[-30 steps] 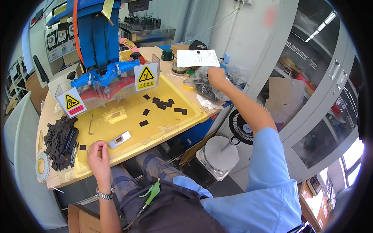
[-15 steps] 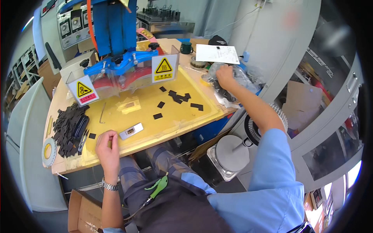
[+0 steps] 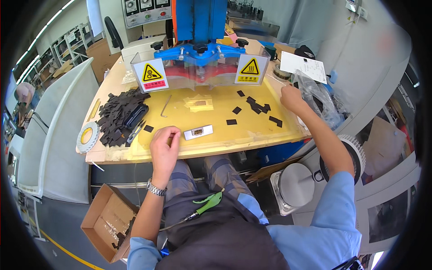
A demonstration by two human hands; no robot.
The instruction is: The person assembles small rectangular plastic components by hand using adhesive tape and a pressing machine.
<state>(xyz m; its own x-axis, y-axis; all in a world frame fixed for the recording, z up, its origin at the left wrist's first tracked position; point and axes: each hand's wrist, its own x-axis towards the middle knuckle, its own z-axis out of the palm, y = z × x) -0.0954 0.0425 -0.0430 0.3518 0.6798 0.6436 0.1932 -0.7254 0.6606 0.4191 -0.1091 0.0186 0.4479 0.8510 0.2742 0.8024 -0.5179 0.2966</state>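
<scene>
My left hand (image 3: 164,147) rests at the front edge of the yellow-topped table, its fingers curled in with nothing seen in them. Just right of its fingertips lies a flat, pale metal block (image 3: 198,132) with a small brown and gold piece in its middle. My right hand (image 3: 292,98) is over the table's right side, beside a clear plastic bag (image 3: 310,90). Its fingers are closed, and whatever they may hold is hidden. Between the hands are several loose black rectangles (image 3: 231,122). A pile of black pieces (image 3: 118,114) is heaped left of my left hand.
A blue press (image 3: 200,49) with clear guards and warning signs stands over the table's back. Below it is a yellow taped frame (image 3: 199,103). A hex key (image 3: 166,106), tape roll (image 3: 87,136) and tweezers (image 3: 136,132) lie leftward. A cardboard box (image 3: 108,220) sits below left.
My right hand has come away from the plastic bag toward the yellow table top. The whole view has swung left. My left hand stays beside the metal block.
</scene>
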